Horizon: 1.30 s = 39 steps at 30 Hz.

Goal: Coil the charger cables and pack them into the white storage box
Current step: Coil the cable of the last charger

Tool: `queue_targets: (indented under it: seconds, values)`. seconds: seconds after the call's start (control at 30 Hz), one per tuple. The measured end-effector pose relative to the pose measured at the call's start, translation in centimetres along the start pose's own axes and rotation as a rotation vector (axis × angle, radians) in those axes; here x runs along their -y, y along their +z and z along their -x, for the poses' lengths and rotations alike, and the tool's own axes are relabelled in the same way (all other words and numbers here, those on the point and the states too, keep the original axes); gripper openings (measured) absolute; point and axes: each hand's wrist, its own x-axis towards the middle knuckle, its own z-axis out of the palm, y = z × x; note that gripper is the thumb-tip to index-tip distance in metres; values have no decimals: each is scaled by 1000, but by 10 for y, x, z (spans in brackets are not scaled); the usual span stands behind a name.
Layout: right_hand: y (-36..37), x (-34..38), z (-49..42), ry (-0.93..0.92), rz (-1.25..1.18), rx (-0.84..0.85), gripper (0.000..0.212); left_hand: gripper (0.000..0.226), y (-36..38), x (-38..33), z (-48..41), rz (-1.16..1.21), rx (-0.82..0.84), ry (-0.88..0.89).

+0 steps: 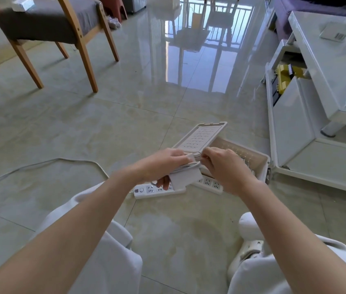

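My left hand (163,164) grips a white charger brick (186,177) with its thin white cable wound around it. My right hand (221,164) pinches the cable (197,159) at the top of the brick. Both hands hover just in front of the white storage box (261,160), which lies open on the floor with its slotted lid (201,136) propped beside it. Below the hands lie two white power strips (157,190), one partly hidden by the brick. A long white cord (61,161) trails left across the floor.
A wooden chair (47,28) stands at the far left. A white TV cabinet (316,102) with an open door fills the right side, a yellow case (284,77) inside it. My knees and a white shoe (250,249) are at the bottom.
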Motion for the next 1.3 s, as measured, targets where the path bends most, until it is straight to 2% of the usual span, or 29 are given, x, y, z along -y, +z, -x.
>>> queue_targets:
  seconds: [0.13,0.27,0.47,0.63,0.77,0.87,1.1,1.2,1.3]
  values:
    - [-5,6,-1,69,98,-69,28,23,0,8,-4,-213,-130,29]
    - [-4,10,-1,77,48,-109,27,18,-1,6,-4,-333,-203,61]
    - [-8,13,0,166,83,-170,30,28,-4,15,-10,-553,-344,78]
    - [-8,6,1,292,63,-144,32,21,-5,14,-10,-411,-270,169]
    - [-8,6,4,308,39,-95,32,20,-3,15,-14,-305,-315,213]
    - [-11,14,7,262,20,-100,32,23,-4,14,-16,-291,-390,211]
    - [-7,34,21,56,-114,-91,30,25,-2,22,-26,-476,-561,84]
    - [-2,48,28,-26,-210,-38,30,28,-4,26,-32,-368,-615,58]
    - [5,59,35,-66,-235,44,31,33,-4,27,-37,-116,-649,89]
